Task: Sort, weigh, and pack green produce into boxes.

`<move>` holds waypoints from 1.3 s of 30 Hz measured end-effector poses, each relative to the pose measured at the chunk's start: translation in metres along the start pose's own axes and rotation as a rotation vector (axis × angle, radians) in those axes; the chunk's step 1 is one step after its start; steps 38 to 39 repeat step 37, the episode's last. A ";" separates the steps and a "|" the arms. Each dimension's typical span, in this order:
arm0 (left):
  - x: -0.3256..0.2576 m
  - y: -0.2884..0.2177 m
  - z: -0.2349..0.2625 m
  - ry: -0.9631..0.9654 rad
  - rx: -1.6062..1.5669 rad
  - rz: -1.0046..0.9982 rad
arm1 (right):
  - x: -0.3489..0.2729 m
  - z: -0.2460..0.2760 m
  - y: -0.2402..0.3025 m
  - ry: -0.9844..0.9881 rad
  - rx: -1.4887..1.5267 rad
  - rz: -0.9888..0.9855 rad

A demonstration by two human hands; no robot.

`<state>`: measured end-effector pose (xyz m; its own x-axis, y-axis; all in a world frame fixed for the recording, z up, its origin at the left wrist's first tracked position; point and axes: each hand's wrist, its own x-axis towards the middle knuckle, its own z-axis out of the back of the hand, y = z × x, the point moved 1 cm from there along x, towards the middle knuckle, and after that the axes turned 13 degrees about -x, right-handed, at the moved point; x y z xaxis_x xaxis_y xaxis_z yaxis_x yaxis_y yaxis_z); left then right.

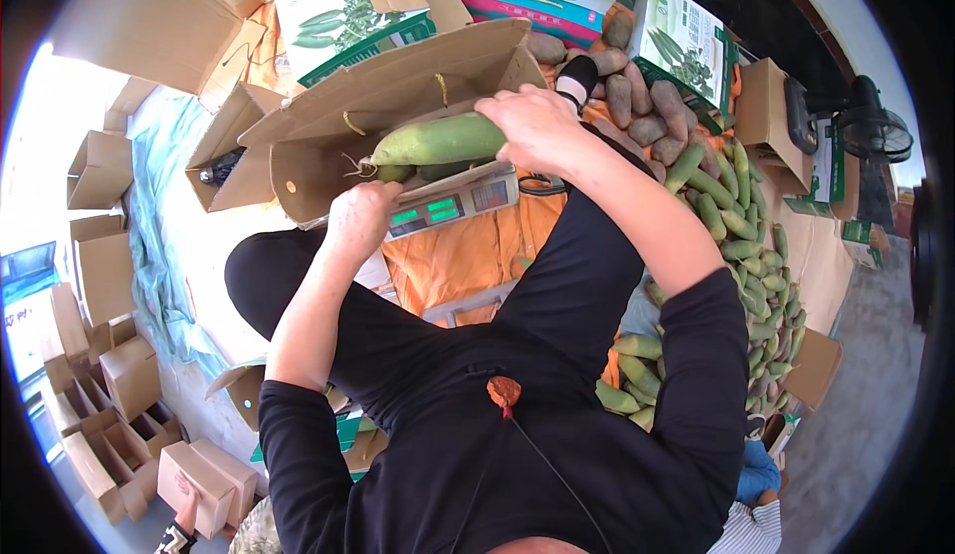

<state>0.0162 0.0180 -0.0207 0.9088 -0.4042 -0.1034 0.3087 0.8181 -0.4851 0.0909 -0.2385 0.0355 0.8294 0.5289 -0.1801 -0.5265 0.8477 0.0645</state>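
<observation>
An open cardboard box [398, 72] with yellow cord handles sits on a digital scale [438, 213] whose green display is lit. Over its opening lies a large green radish [428, 142], root end toward the left. My right hand [532, 124] is closed around the radish's right end. Fingers curled, my left hand [364, 214] grips the near wall of the box beside the root tip. More green radishes lie inside under the large one, partly hidden.
Green radishes [761, 276] are heaped at the right, with reddish-brown roots [647, 116] beyond my right hand. Printed cartons [333, 17] stand at the back; open cardboard boxes [109, 455] are stacked at the left. Another person's hand [187, 502] holds a carton at lower left.
</observation>
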 end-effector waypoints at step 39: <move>0.004 0.005 -0.002 0.038 -0.094 0.040 | -0.459 -0.401 0.003 0.229 0.774 -1.345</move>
